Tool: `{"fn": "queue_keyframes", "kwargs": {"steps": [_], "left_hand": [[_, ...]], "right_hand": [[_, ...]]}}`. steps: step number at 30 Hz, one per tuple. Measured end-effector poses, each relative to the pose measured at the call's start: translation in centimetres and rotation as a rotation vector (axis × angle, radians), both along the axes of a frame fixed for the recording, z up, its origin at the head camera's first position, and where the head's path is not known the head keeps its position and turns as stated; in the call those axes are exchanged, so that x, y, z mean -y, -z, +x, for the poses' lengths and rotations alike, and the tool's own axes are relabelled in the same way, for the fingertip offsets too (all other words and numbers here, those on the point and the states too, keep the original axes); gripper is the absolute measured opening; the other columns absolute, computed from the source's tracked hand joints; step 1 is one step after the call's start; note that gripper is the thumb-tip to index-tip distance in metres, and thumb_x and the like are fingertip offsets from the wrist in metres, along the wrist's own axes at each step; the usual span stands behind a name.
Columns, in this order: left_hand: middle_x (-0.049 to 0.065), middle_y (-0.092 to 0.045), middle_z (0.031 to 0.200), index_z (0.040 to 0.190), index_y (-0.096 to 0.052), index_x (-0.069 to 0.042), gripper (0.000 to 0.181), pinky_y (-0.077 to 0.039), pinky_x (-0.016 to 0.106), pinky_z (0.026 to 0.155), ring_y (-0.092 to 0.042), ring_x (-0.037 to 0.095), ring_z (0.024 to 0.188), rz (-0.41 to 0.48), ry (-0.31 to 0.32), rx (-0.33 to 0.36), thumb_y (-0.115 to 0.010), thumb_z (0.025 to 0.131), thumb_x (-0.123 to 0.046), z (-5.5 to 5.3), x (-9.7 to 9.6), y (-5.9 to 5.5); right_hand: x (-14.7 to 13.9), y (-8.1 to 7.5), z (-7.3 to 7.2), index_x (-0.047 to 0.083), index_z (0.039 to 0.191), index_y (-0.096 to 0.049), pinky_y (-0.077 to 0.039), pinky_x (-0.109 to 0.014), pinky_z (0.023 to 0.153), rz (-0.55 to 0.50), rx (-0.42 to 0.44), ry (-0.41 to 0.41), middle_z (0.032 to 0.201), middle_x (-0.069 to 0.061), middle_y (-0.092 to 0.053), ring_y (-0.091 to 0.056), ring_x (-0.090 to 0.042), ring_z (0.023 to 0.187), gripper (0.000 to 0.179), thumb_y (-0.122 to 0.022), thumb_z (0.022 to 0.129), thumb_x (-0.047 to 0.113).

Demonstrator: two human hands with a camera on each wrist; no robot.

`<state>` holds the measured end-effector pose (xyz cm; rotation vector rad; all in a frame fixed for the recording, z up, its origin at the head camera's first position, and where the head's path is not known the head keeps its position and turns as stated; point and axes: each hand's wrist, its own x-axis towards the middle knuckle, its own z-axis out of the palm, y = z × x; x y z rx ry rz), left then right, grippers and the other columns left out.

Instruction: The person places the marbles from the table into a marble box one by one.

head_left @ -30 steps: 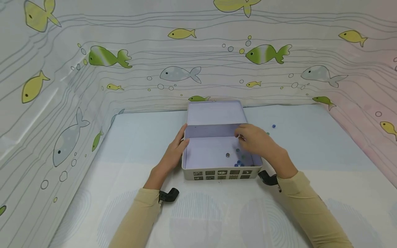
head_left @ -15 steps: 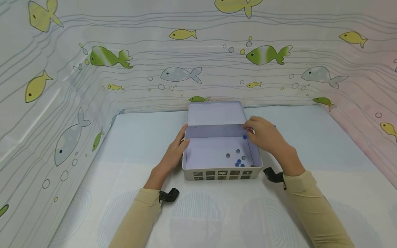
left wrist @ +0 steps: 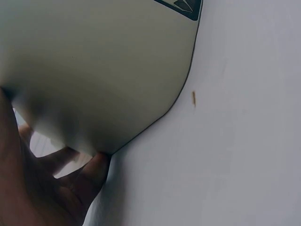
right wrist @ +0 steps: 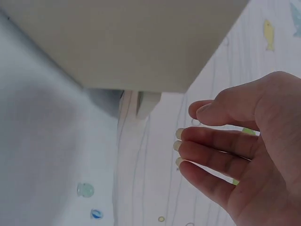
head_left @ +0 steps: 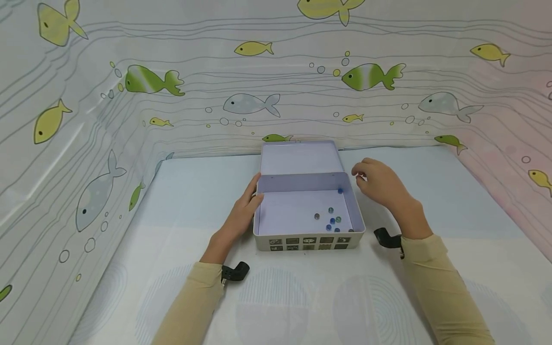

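A shallow tin box point(head_left: 282, 213) with its lid point(head_left: 302, 157) raised stands mid-table in the head view. Several glass marbles lie inside, mostly near the front right, with a blue marble point(head_left: 340, 190) in the far right corner. My left hand point(head_left: 239, 215) grips the box's left wall, thumb at the rim and fingers along the outside; the left wrist view shows this hand point(left wrist: 56, 183) against the side. Just right of the box hovers my right hand point(head_left: 381, 184), its fingers point(right wrist: 211, 153) loosely bent, apart from the thumb and holding nothing.
In the right wrist view a green marble point(right wrist: 85, 189) and a blue swirled marble point(right wrist: 96, 214) lie on the table outside the box. Fish-patterned sheeting point(head_left: 302, 86) rises behind the table and at both sides. Each wrist carries a black camera.
My right hand has moved right, out of the box and past its right wall. A blue marble now shows in the far right corner. My left hand stays on the box.
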<state>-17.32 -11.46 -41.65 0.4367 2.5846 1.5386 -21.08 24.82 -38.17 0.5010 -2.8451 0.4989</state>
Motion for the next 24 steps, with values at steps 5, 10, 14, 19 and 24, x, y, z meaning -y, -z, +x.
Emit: {"fn": "queue_keyframes", "kwargs": {"steps": [5, 10, 14, 19, 24], "left_hand": [[0.008, -0.017, 0.167, 0.162, -0.008, -0.025, 0.060, -0.027, 0.059, 0.120, -0.021, 0.032, 0.154, 0.006, 0.000, -0.002, -0.034, 0.107, -0.029, 0.0, 0.0, 0.0], [0.008, -0.017, 0.167, 0.162, -0.008, -0.025, 0.060, -0.027, 0.059, 0.120, -0.021, 0.032, 0.154, 0.005, 0.000, -0.003, -0.034, 0.107, -0.029, 0.0, 0.1, 0.0], [0.008, -0.017, 0.167, 0.162, -0.009, -0.025, 0.060, -0.027, 0.059, 0.120, -0.021, 0.032, 0.154, 0.007, -0.001, -0.005, -0.034, 0.107, -0.029, 0.1, 0.0, -0.1], [0.006, -0.017, 0.168, 0.162, -0.008, -0.026, 0.060, -0.026, 0.059, 0.120, -0.021, 0.032, 0.154, 0.003, -0.003, 0.000, -0.034, 0.107, -0.029, 0.1, 0.0, -0.1], [0.003, -0.016, 0.168, 0.162, -0.008, -0.026, 0.060, -0.025, 0.058, 0.121, -0.020, 0.031, 0.154, 0.001, -0.004, 0.003, -0.034, 0.107, -0.029, 0.1, 0.0, -0.1]], "right_hand": [[-1.2, 0.2, -0.4, 0.000, 0.106, -0.070, -0.051, -0.048, 0.079, -0.004, 0.031, 0.032, 0.101, -0.016, -0.066, -0.061, -0.032, 0.093, 0.020, -0.055, 0.092, 0.002], [-2.3, 1.0, -1.0, -0.002, 0.106, -0.069, -0.049, -0.047, 0.076, -0.003, 0.076, 0.061, 0.097, -0.017, -0.064, -0.058, -0.031, 0.088, 0.022, -0.054, 0.091, 0.003], [-3.0, 1.5, -1.5, -0.003, 0.107, -0.070, -0.048, -0.045, 0.073, -0.004, 0.106, 0.074, 0.093, -0.017, -0.064, -0.057, -0.030, 0.084, 0.025, -0.054, 0.089, 0.003], [-3.6, 2.2, -1.9, -0.004, 0.108, -0.069, -0.047, -0.044, 0.071, 0.000, 0.144, 0.088, 0.091, -0.017, -0.063, -0.056, -0.030, 0.082, 0.026, -0.054, 0.089, 0.004], [-4.2, 3.1, -2.4, -0.004, 0.109, -0.069, -0.047, -0.045, 0.073, 0.006, 0.166, 0.091, 0.093, -0.018, -0.063, -0.056, -0.031, 0.084, 0.027, -0.054, 0.088, 0.004]]}}
